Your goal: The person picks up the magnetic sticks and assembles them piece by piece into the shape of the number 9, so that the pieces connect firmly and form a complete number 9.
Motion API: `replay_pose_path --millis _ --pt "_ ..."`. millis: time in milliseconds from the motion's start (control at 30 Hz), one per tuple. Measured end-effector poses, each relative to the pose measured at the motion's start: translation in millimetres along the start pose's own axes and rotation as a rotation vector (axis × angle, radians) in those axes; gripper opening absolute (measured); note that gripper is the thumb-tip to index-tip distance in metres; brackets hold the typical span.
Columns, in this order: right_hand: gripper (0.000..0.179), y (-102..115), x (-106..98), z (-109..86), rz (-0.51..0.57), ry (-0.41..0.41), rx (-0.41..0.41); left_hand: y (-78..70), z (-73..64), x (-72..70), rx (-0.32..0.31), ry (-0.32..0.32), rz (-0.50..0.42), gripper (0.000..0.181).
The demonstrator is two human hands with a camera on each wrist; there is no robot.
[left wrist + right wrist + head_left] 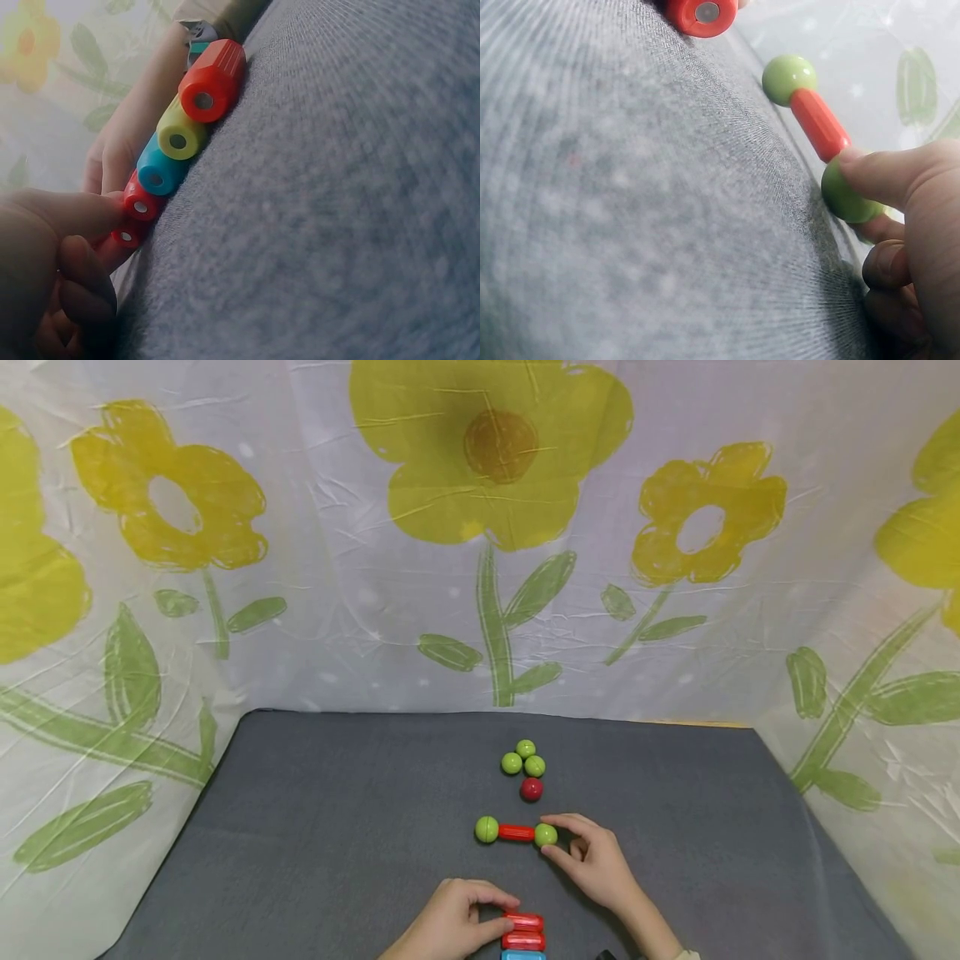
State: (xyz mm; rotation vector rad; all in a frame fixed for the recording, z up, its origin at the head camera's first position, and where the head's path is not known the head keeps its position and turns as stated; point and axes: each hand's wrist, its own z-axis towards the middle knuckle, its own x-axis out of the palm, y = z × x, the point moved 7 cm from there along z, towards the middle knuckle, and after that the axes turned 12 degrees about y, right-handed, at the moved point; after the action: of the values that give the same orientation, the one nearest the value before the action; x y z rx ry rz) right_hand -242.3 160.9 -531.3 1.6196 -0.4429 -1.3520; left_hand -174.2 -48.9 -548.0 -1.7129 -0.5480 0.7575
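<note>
My right hand pinches a green ball between thumb and fingers. That ball sits on the right end of a red rod, and another green ball caps the left end. My left hand pinches the left end of a short red rod, the farthest of a row lying side by side. Behind it, nearer me, come a second red rod, a blue rod, a yellow rod and a red-orange rod. Round metal discs show in their ends.
Beyond the capped rod, several loose green balls cluster with a red ball just in front. A dark grey cloth covers the table. A flowered curtain hangs along its back and sides. A small black object shows at the bottom edge.
</note>
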Motion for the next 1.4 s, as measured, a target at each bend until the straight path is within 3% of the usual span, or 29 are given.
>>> replay_pose_path --millis 267,533,700,833,1067,1400 --pt "0.037 2 1 -0.2 -0.003 0.003 -0.001 -6.3 -1.1 -0.9 0.101 -0.014 0.044 0.014" --pt "0.037 2 0 -0.2 -0.001 0.001 0.000 -7.8 -2.8 -3.4 0.065 -0.056 0.009 0.013" --pt "0.036 1 1 -1.0 -0.003 0.001 -0.004 -9.2 -5.1 -13.2 0.035 -0.115 0.019 0.013" --pt "0.036 1 1 -1.0 -0.003 0.003 -0.012 -13.0 -9.4 -31.2 0.034 -0.209 0.099 0.014" --pt "0.037 1 1 0.5 -0.013 0.003 0.004 -16.4 -20.6 -52.1 0.013 -0.474 0.263 0.014" --pt "0.037 2 1 0.3 -0.029 -0.003 -0.020 -14.1 -35.5 -60.2 -0.097 -0.705 0.275 0.012"
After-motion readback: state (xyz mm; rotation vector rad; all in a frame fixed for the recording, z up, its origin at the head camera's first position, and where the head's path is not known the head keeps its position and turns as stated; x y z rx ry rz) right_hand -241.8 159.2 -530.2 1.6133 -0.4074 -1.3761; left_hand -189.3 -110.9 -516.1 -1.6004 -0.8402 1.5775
